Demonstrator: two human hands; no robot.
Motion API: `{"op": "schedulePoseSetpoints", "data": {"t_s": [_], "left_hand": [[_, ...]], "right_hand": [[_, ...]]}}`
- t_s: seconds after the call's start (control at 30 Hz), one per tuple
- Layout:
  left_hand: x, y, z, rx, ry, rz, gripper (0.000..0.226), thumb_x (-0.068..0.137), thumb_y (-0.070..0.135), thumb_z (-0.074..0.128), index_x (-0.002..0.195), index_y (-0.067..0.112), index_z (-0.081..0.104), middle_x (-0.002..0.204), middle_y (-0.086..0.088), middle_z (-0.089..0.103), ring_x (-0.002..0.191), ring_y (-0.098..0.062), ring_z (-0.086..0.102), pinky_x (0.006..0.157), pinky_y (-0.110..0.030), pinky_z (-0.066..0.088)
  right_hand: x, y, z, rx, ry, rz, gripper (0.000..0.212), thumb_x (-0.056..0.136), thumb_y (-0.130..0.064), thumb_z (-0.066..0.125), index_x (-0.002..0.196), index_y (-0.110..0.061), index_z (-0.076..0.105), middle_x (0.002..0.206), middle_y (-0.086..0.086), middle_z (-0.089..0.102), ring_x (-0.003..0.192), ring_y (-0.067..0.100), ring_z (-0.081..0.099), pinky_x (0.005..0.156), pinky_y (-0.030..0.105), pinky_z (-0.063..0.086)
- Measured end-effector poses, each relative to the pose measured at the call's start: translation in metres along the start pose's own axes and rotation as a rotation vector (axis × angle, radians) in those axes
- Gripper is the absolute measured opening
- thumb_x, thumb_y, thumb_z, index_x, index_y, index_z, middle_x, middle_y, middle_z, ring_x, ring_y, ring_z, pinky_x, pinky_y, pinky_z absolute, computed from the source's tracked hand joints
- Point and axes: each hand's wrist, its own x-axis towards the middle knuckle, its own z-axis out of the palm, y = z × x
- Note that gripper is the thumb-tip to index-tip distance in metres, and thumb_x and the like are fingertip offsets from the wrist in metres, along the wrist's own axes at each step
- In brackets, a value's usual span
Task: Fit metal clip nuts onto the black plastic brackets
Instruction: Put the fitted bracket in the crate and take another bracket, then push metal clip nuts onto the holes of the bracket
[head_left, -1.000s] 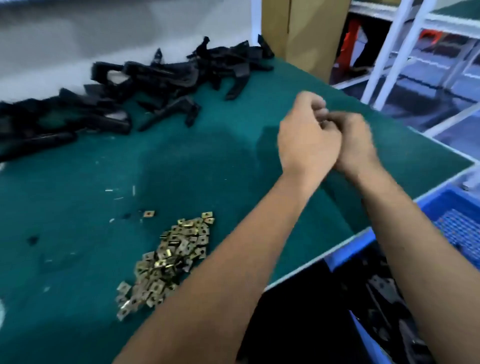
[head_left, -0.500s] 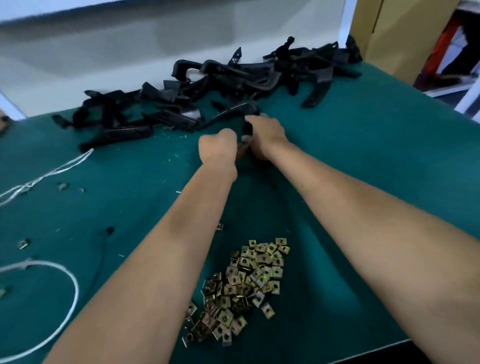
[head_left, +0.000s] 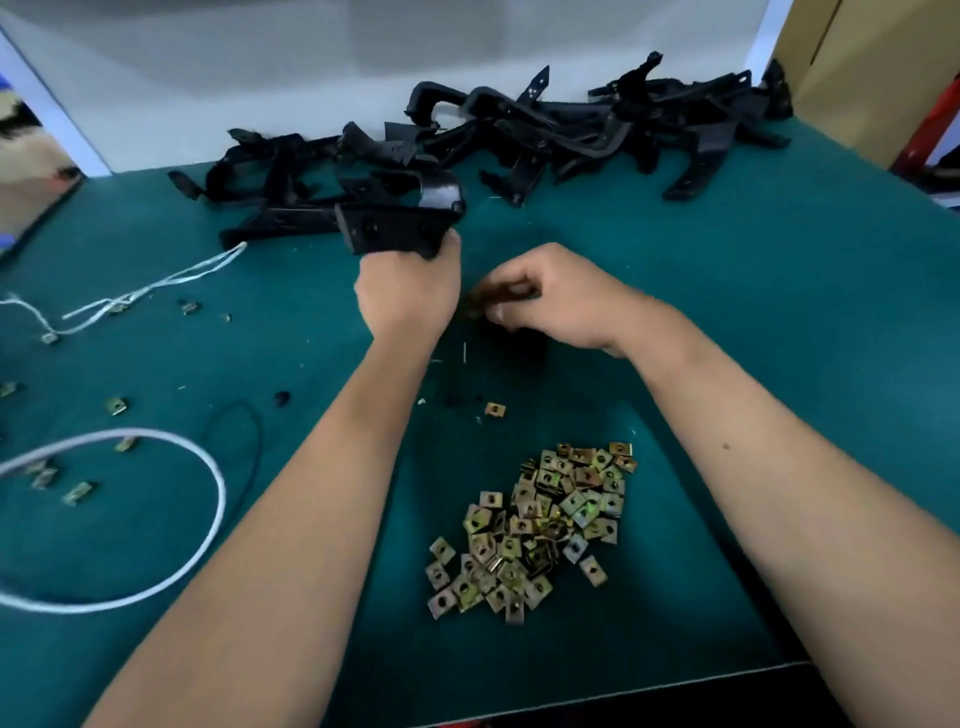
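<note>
**Bracket's up off the heap, clip nut in the other hand**

Half a second back both hands were bunched together right at the edge of the bracket heap; now they've split apart, and the left hand (head_left: 408, 296) has a black bracket (head_left: 400, 226) lifted clear, just in front of the heap.

Using the clip nut pile (head_left: 540, 530) on the green table (head_left: 779, 364) as the landmark, going left to right:

- Far left of the pile there's a white cord loop (head_left: 171, 452), with a few stray clip nuts (head_left: 117, 405) scattered around it, and a thinner white string (head_left: 156, 286) up beyond that.
- Up and left of the pile, the left hand's fingers are curled tight around the bracket's lower end, and the flat plate with the hole faces the camera.
- Straight beyond the pile, the right hand (head_left: 545, 296) has its fingers pinched together on something small and brassy, looks like a clip nut (head_left: 475, 306), though it's blurry. It sits just beside the left hand, not touching the bracket.
- One loose nut (head_left: 494, 409) lies between the hands and the pile.
- Far beyond the pile, the bracket heap (head_left: 571, 130) runs along the table's back edge.
</note>
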Motion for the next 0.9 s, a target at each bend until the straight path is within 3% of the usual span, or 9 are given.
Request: {"op": "schedulePoseSetpoints", "data": {"t_s": [0.07, 0.13, 0.2, 0.37, 0.53, 0.67, 0.77, 0.83, 0.9], "left_hand": [[-0.002, -0.017, -0.018, -0.030, 0.143, 0.148, 0.020, 0.095, 0.043, 0.054, 0.105, 0.026, 0.059, 0.086, 0.009, 0.060, 0.080, -0.022, 0.057, 0.072, -0.031, 0.041], [0.000, -0.035, -0.026, -0.320, 0.116, 0.150, 0.003, 0.095, 0.025, 0.059, 0.098, 0.026, 0.061, 0.083, 0.011, 0.061, 0.080, -0.013, 0.060, 0.076, -0.030, 0.048], [-0.002, -0.045, -0.029, -0.634, -0.004, 0.048, 0.023, 0.090, 0.001, 0.063, 0.087, 0.023, 0.069, 0.083, 0.010, 0.067, 0.079, -0.004, 0.062, 0.078, -0.023, 0.050], [0.001, -0.049, -0.035, -1.124, -0.262, -0.192, 0.036, 0.086, -0.013, 0.040, 0.074, 0.014, 0.060, 0.109, -0.006, 0.077, 0.111, -0.029, 0.069, 0.085, -0.041, 0.057], [0.000, -0.048, -0.038, -1.466, -0.484, -0.274, 0.021, 0.089, 0.003, 0.030, 0.095, 0.008, 0.049, 0.118, -0.018, 0.070, 0.114, -0.051, 0.065, 0.103, -0.061, 0.049], [0.000, -0.049, -0.041, -1.534, -0.558, -0.395, 0.019, 0.094, 0.024, 0.047, 0.107, 0.010, 0.046, 0.110, -0.016, 0.064, 0.113, -0.058, 0.062, 0.106, -0.067, 0.044], [0.004, -0.045, -0.042, -1.456, -0.483, -0.458, 0.040, 0.089, 0.049, 0.073, 0.085, 0.015, 0.052, 0.082, -0.005, 0.063, 0.095, -0.032, 0.071, 0.101, -0.059, 0.052], [0.002, -0.043, -0.041, -1.368, -0.454, -0.457, 0.031, 0.090, 0.037, 0.075, 0.075, 0.016, 0.057, 0.072, -0.001, 0.062, 0.078, -0.024, 0.068, 0.092, -0.049, 0.059], [0.000, -0.043, -0.038, -1.363, -0.436, -0.491, 0.018, 0.095, 0.015, 0.067, 0.078, 0.012, 0.060, 0.073, -0.002, 0.066, 0.073, -0.021, 0.071, 0.074, -0.039, 0.063]], "right_hand": [[-0.009, -0.002, 0.000, -0.020, -0.060, -0.021, 0.010, 0.085, -0.021, 0.083, 0.095, -0.022, 0.081, 0.083, -0.014, 0.077, 0.074, -0.004, 0.066, 0.071, 0.013, 0.048], [-0.018, -0.004, 0.005, -0.093, -0.165, -0.019, 0.013, 0.079, -0.029, 0.089, 0.089, -0.025, 0.081, 0.076, -0.016, 0.074, 0.065, -0.005, 0.062, 0.061, 0.010, 0.044], [-0.023, -0.008, 0.009, -0.146, -0.219, -0.007, 0.017, 0.074, -0.033, 0.092, 0.084, -0.026, 0.079, 0.068, -0.018, 0.070, 0.057, -0.005, 0.056, 0.054, 0.009, 0.040], [-0.029, -0.021, 0.012, -0.246, -0.321, -0.003, 0.010, 0.079, -0.029, 0.088, 0.081, -0.026, 0.079, 0.077, -0.010, 0.073, 0.062, -0.002, 0.058, 0.058, 0.012, 0.042], [-0.039, -0.028, 0.027, -0.294, -0.245, -0.059, 0.010, 0.082, -0.024, 0.085, 0.084, -0.027, 0.076, 0.079, -0.013, 0.069, 0.070, 0.000, 0.060, 0.061, 0.011, 0.043], [-0.037, -0.030, 0.038, -0.289, -0.162, -0.129, 0.014, 0.082, -0.018, 0.084, 0.083, -0.026, 0.073, 0.081, -0.012, 0.068, 0.073, 0.005, 0.062, 0.065, 0.015, 0.046], [-0.034, -0.027, 0.041, -0.081, -0.029, -0.120, 0.014, 0.082, -0.008, 0.082, 0.084, -0.018, 0.073, 0.079, -0.009, 0.074, 0.073, 0.006, 0.070, 0.070, 0.021, 0.055], [-0.031, -0.023, 0.042, 0.135, 0.105, -0.101, 0.013, 0.083, -0.001, 0.080, 0.085, -0.010, 0.071, 0.078, 0.002, 0.075, 0.070, 0.014, 0.072, 0.070, 0.030, 0.059], [-0.029, -0.019, 0.041, 0.348, 0.244, -0.063, 0.012, 0.083, 0.003, 0.077, 0.087, -0.005, 0.069, 0.075, 0.009, 0.074, 0.064, 0.013, 0.068, 0.060, 0.025, 0.053]]}}
